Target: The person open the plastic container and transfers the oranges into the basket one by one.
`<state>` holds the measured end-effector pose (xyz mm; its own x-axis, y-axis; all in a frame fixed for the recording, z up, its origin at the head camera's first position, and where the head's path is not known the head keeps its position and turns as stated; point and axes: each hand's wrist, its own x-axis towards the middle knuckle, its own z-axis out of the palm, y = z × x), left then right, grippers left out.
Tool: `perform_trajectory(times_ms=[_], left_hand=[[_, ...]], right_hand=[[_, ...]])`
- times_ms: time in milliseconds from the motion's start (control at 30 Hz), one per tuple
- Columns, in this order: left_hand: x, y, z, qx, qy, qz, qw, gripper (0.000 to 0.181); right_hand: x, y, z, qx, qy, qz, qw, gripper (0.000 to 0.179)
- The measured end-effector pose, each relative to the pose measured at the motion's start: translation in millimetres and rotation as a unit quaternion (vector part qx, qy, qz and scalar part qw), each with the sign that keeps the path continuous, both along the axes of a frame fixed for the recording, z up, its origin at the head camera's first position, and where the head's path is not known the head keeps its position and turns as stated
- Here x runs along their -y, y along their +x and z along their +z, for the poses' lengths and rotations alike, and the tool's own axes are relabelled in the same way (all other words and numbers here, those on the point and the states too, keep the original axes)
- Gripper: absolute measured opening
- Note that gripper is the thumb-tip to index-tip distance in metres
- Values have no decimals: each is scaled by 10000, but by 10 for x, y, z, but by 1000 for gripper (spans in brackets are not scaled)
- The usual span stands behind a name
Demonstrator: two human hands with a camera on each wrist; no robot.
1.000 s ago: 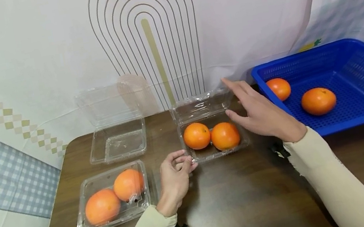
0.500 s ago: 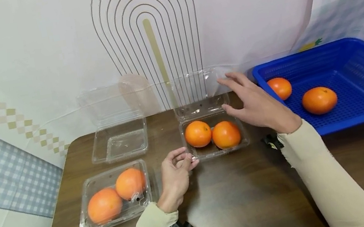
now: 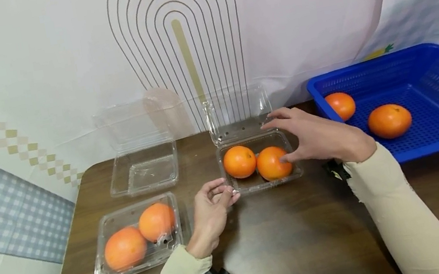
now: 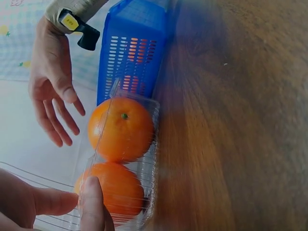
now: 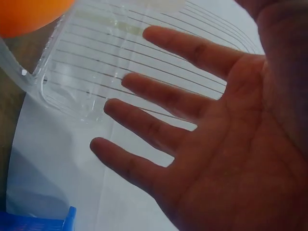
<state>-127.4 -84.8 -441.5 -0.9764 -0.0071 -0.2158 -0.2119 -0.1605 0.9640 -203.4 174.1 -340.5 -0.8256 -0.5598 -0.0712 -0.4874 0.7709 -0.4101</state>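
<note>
Orange fruit (image 3: 270, 167), right fingers (image 3: 280, 125) now closer

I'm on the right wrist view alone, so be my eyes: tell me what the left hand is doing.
Observer: The left hand pinches the near left corner of the open box that shows in part in your view.
Operator: I see just one orange there. Give me the full count in that box.
Observer: Two, side by side: a left orange and a right orange.
Operator: I have only a corner of the blue basket. Report what it holds.
Observer: The head view shows two more oranges inside the blue basket.
</note>
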Motion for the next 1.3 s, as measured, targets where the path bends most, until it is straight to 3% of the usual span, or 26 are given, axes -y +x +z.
perform_trajectory(times_ms=[200,1300], left_hand=[[29,-1,28,39,59,-26,10000,38],[15,-26,-6,190,116,-100,9997,39]], right_hand=[[52,-24,-28,-125,145,295,9994,73],[97,-30,-175,133,165,622,9978,70]])
